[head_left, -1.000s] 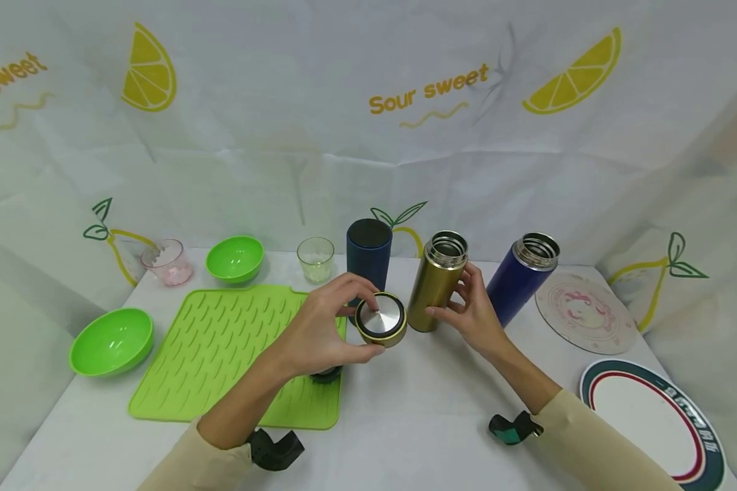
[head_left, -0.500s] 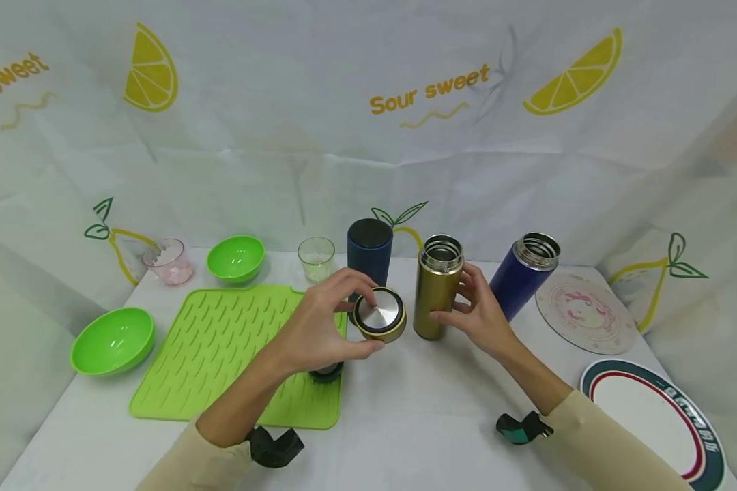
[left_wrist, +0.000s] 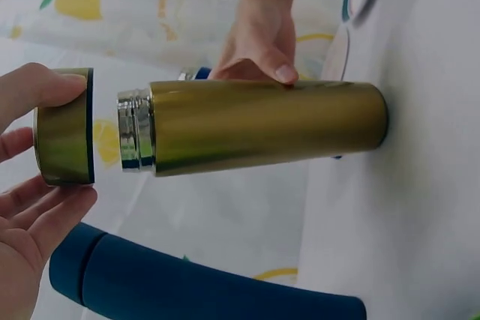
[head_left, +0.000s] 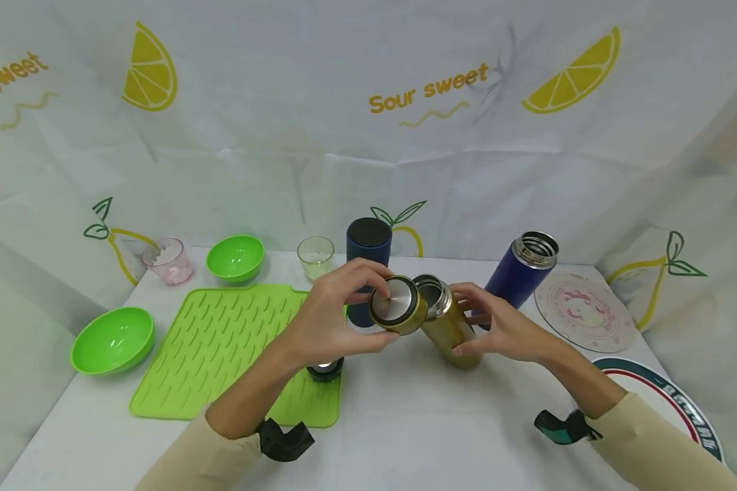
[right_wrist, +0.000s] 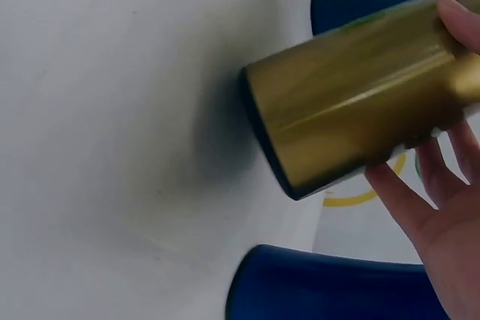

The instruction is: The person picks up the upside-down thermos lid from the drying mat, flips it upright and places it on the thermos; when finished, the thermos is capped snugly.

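My left hand (head_left: 338,320) pinches a gold cap (head_left: 396,304) (left_wrist: 65,137) with a steel top, holding it just off the open steel mouth of a gold flask (head_left: 445,320) (left_wrist: 255,125) (right_wrist: 352,95). My right hand (head_left: 497,327) (right_wrist: 442,177) grips that flask, which leans toward the cap with its base on the table (head_left: 417,423). In the left wrist view a small gap separates cap and mouth.
A dark blue flask (head_left: 368,252) with its cap on stands just behind; an open blue flask (head_left: 518,269) is to the right. A green mat (head_left: 221,348) carries a small dark lid (head_left: 324,369). Green bowls (head_left: 112,339), two small cups (head_left: 315,257), a round coaster (head_left: 583,310) and a plate (head_left: 682,409) ring the edges.
The gold flask stood upright; my right hand has tilted it left toward the cap. My left hand has lifted the cap up and right to the flask's mouth.
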Available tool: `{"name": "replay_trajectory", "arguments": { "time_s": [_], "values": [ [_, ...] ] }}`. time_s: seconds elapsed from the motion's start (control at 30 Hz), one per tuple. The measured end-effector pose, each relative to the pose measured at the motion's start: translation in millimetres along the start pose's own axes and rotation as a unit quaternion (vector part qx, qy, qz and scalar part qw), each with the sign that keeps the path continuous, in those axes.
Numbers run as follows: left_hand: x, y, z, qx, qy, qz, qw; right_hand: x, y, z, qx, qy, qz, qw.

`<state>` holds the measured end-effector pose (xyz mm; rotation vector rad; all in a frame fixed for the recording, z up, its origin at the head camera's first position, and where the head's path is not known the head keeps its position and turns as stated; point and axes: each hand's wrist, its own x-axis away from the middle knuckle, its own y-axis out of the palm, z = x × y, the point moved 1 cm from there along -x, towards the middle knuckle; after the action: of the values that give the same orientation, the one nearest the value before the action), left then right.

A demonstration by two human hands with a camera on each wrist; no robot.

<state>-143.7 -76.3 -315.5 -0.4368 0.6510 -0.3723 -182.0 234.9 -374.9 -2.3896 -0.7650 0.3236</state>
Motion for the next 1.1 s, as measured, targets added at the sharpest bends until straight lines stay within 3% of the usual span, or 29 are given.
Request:
{"name": "replay_trajectory", "arguments": {
  "time_s": [0.3,0.6,0.8,0.93,1.03,1.1],
  "values": [
    [-4.7,17.7,-3.2,0.004,-0.019,-0.022,0.9996,-1,-5,-7,-0.011,-0.019,-0.097,0.995],
    [-4.7,20.8,-8.0,0.000,-0.036,-0.029,0.9989,-3,-4,-6,-0.023,-0.021,-0.110,0.993],
    [-4.2,16.6,-9.6,0.019,-0.039,-0.065,0.9970,-3,-3,-7,-0.019,-0.031,-0.108,0.994],
    [-3.9,14.1,-4.2,-0.037,-0.015,-0.082,0.9958,-3,-2,-10,-0.017,-0.034,-0.109,0.993],
    [-5.0,14.8,1.1,-0.096,0.006,-0.073,0.9927,-3,-2,-12,-0.011,-0.032,-0.111,0.993],
    [-6.0,15.3,3.5,-0.106,0.011,-0.067,0.9921,-3,-3,-13,-0.007,-0.030,-0.114,0.993]
  ]
}}
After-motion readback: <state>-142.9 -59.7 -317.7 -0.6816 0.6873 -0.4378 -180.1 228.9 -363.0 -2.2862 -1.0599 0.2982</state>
